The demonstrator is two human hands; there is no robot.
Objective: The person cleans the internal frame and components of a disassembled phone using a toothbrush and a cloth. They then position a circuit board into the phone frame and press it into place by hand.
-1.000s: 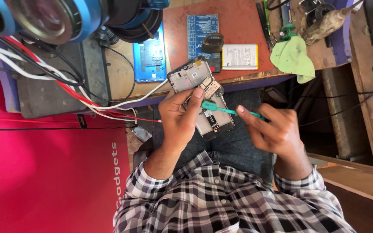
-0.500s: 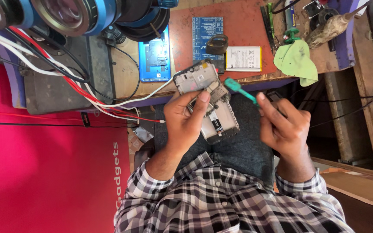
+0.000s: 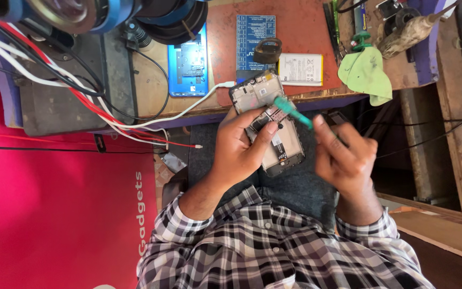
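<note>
Opened phone held over lap at edge of cluttered repair surface.

Left hand [image 3: 239, 152] has its grip closed around the opened phone [image 3: 271, 126], thumb across its innards, just off the surface [image 3: 151, 85] edge. Right hand [image 3: 346, 158] pinches a green tool [image 3: 292, 109], tip on the phone's upper part; blurred. On the surface: red mat [image 3: 300, 32], blue phone back [image 3: 188, 64], white battery [image 3: 300, 69], green cloth [image 3: 367, 72], tangled cables [image 3: 81, 91]. Red banner [image 3: 54, 214] beside.

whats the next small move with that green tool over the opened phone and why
Probably steady the teal-green plastic pry tool, which looks blurred, and settle its tip on the exposed board of the opened grey phone. The right hand holds it there; the left hand grips the phone, thumb across it.
</note>
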